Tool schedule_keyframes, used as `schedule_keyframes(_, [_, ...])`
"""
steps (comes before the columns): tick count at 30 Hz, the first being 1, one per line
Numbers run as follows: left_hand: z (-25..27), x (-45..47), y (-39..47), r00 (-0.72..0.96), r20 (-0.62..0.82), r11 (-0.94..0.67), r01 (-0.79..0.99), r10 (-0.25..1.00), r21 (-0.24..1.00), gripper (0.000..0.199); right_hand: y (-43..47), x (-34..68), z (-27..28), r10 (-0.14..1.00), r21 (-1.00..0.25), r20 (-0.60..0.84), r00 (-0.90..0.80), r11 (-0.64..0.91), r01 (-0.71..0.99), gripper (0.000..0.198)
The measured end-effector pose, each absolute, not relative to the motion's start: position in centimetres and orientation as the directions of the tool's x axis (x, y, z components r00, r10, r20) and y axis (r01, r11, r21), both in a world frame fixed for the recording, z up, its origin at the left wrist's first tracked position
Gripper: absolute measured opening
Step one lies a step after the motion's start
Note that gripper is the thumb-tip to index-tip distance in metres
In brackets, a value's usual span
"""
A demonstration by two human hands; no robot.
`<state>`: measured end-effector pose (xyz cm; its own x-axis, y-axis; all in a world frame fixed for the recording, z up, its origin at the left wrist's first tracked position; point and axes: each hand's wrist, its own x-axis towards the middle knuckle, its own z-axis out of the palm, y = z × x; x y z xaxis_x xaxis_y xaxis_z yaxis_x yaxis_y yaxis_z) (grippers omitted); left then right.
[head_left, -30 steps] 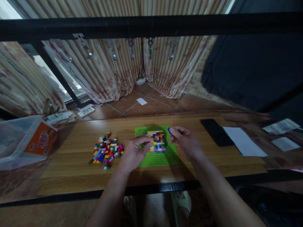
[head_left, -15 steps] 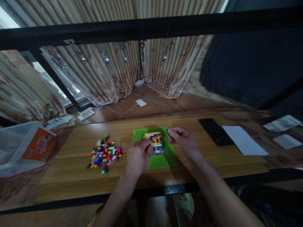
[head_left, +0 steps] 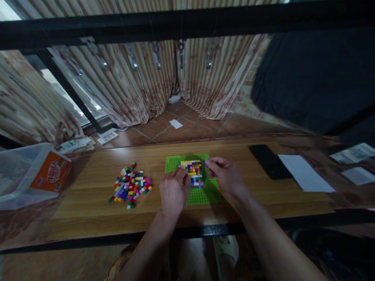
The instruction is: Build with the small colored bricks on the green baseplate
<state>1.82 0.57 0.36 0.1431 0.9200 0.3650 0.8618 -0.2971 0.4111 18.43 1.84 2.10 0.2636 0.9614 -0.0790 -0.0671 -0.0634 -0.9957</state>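
With the left hand (head_left: 175,191), reaches down onto the left side of a block of coloured bricks (head_left: 192,168), with thumb and fingertips bent close together beside a yellow brick (head_left: 192,173); impossible to say whether gripping it or merely resting against it. With the right hand (head_left: 225,175), holds a small blue brick (head_left: 206,162), mostly covered by the tightly pinched thumb and fingers, just beside the block's right side and near the far right corner of a green baseplate (head_left: 211,193).

To place the block: on that baseplate, nearer its far edge than its near one, about midway between the left and right ends of the table (head_left: 88,222). Toward the table's left end, shows a pile of loose bricks (head_left: 130,186), well apart from the baseplate; toward the right end, a black flat device (head_left: 271,162) and, just beside it, a white sheet of paper (head_left: 306,173).

Seems light, hard and stiff, brick by brick, with smooth walls apt to twist between fingertips. Best to take each brick by opposite side walls, clear of studs and underside. Probably safest to steady the block low on its sides, given likely weak joints at the upper layers.
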Motion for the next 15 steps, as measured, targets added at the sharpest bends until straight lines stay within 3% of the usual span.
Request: schedule_keyframes(15, [-0.10,1.10,0.91,0.190,0.384,-0.387,0.746,0.904,0.542,0.010,1.81,18.43,2.01,0.963,-0.997,-0.075,0.257,-0.066,-0.043,0.034])
